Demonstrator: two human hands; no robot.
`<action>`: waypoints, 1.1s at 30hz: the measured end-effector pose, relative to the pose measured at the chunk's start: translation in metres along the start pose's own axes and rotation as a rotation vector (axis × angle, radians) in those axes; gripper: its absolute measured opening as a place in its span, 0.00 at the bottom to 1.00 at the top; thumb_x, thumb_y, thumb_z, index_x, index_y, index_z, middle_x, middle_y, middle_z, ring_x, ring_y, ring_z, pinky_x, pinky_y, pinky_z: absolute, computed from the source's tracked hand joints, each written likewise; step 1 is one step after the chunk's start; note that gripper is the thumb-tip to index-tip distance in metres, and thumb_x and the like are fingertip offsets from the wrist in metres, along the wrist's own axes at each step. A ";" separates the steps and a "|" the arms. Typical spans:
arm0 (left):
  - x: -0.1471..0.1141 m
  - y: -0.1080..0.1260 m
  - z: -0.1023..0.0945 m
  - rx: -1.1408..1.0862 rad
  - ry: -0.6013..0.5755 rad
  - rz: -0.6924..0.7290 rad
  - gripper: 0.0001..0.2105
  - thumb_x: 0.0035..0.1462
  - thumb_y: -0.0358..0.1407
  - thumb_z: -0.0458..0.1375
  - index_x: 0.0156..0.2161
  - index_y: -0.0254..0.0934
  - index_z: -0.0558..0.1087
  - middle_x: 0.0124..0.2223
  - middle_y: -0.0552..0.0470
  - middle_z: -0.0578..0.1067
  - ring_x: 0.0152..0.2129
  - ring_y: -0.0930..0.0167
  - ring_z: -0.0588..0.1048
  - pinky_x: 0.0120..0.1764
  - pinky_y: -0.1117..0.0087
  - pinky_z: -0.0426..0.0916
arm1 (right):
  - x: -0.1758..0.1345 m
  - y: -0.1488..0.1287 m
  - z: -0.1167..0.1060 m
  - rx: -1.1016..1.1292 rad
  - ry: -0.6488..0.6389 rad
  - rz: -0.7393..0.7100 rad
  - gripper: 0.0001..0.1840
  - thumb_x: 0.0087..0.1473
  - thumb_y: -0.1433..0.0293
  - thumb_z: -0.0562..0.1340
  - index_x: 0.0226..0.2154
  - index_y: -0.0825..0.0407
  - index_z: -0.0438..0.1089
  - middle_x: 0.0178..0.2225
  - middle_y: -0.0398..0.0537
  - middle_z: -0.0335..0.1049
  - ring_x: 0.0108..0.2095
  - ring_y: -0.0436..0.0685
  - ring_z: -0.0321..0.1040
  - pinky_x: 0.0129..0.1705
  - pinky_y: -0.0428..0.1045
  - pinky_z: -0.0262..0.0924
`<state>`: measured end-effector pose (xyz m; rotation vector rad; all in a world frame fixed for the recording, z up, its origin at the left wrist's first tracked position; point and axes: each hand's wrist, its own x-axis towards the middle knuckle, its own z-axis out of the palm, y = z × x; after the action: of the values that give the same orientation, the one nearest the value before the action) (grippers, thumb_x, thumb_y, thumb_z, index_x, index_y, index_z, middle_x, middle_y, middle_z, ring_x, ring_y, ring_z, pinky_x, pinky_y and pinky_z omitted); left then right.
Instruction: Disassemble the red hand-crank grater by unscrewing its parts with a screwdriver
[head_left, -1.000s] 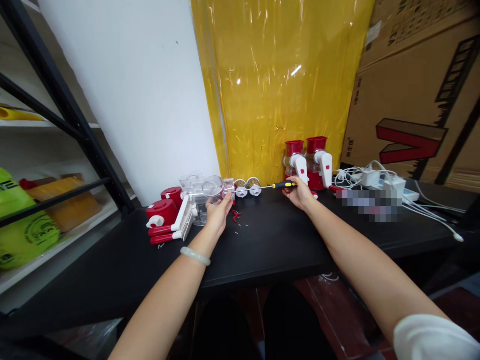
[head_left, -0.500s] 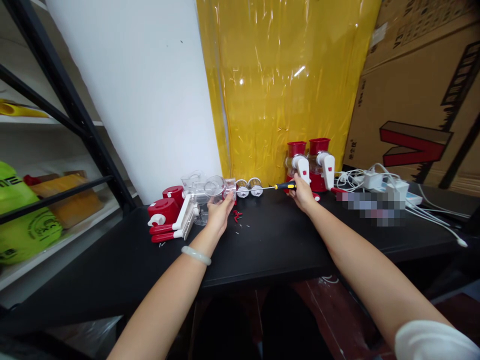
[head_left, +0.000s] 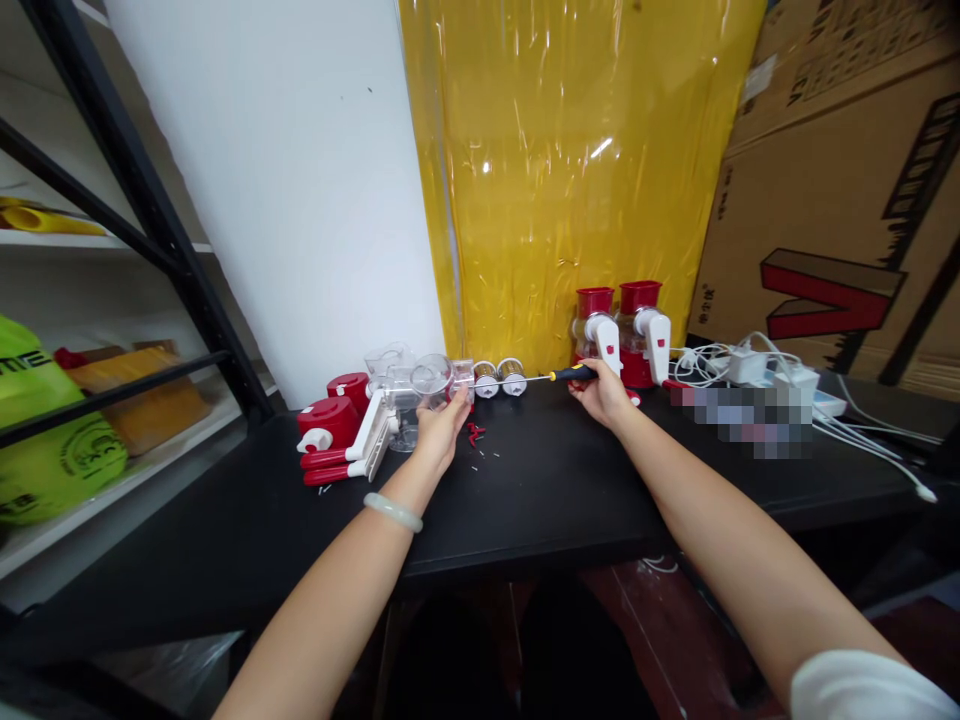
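Observation:
My left hand point(head_left: 441, 424) is closed around a clear plastic housing point(head_left: 432, 374), lying on its side above the table. In my right hand point(head_left: 598, 393) is a screwdriver point(head_left: 568, 373) with a black and yellow handle, its long shaft level and pointing left. The shaft's tip reaches the housing's right end by my left fingers; whether it sits in a screw is too small to tell. Small red parts point(head_left: 475, 433) and several screws point(head_left: 484, 455) lie just right of my left hand. Two metal grating drums point(head_left: 511, 377) stand behind the shaft.
Red bases point(head_left: 328, 423) and white cranks with red handles point(head_left: 325, 467) lie at left. Two assembled red-and-white graters point(head_left: 639, 330) stand at the back right. White cables and chargers point(head_left: 795, 385) spread over the right end of the black table point(head_left: 525, 510). A shelf rack point(head_left: 142, 190) borders the left.
My right hand has shifted its grip on the screwdriver's handle, with the fingers now lower beneath it. My left hand and the clear housing stay nearly in place. The view has tilted slightly.

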<state>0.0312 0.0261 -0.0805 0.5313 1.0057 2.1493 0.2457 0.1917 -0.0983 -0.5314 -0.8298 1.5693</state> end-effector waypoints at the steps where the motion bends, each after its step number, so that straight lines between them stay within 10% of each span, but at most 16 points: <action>1: 0.000 0.000 0.000 -0.005 0.004 -0.006 0.25 0.53 0.22 0.66 0.51 0.38 0.61 0.36 0.53 0.75 0.29 0.76 0.79 0.43 0.69 0.78 | -0.001 -0.002 0.000 0.021 0.005 0.022 0.04 0.47 0.70 0.61 0.28 0.49 0.63 0.22 0.39 0.65 0.21 0.49 0.61 0.26 0.47 0.63; 11: -0.001 0.001 0.001 -0.022 0.021 -0.019 0.25 0.51 0.23 0.68 0.51 0.38 0.62 0.37 0.53 0.76 0.30 0.76 0.80 0.46 0.66 0.77 | -0.002 -0.001 0.002 -0.158 -0.017 -0.116 0.23 0.53 0.46 0.62 0.26 0.47 0.59 0.15 0.36 0.59 0.16 0.49 0.56 0.21 0.46 0.59; 15: 0.000 0.001 0.000 -0.001 0.002 -0.009 0.24 0.52 0.23 0.67 0.50 0.37 0.63 0.38 0.52 0.77 0.30 0.76 0.80 0.46 0.68 0.77 | 0.000 0.002 -0.001 -0.222 -0.035 -0.142 0.21 0.51 0.53 0.67 0.26 0.47 0.59 0.13 0.31 0.50 0.14 0.47 0.50 0.20 0.45 0.59; 24: 0.000 0.001 -0.001 -0.014 -0.006 -0.021 0.26 0.51 0.23 0.68 0.52 0.38 0.62 0.39 0.51 0.77 0.30 0.76 0.80 0.45 0.68 0.77 | -0.005 -0.005 0.001 -0.009 -0.044 0.032 0.02 0.46 0.70 0.59 0.25 0.49 0.63 0.19 0.39 0.62 0.19 0.49 0.57 0.24 0.46 0.62; 33: 0.001 -0.001 -0.001 -0.036 0.041 -0.039 0.32 0.51 0.22 0.67 0.56 0.39 0.58 0.39 0.51 0.77 0.30 0.74 0.80 0.46 0.66 0.77 | -0.006 -0.005 0.000 -0.039 -0.062 -0.060 0.16 0.51 0.55 0.63 0.25 0.48 0.62 0.18 0.40 0.63 0.19 0.51 0.61 0.23 0.47 0.60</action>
<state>0.0300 0.0269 -0.0814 0.4486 0.9896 2.1476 0.2498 0.1858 -0.0949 -0.4841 -0.9167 1.5235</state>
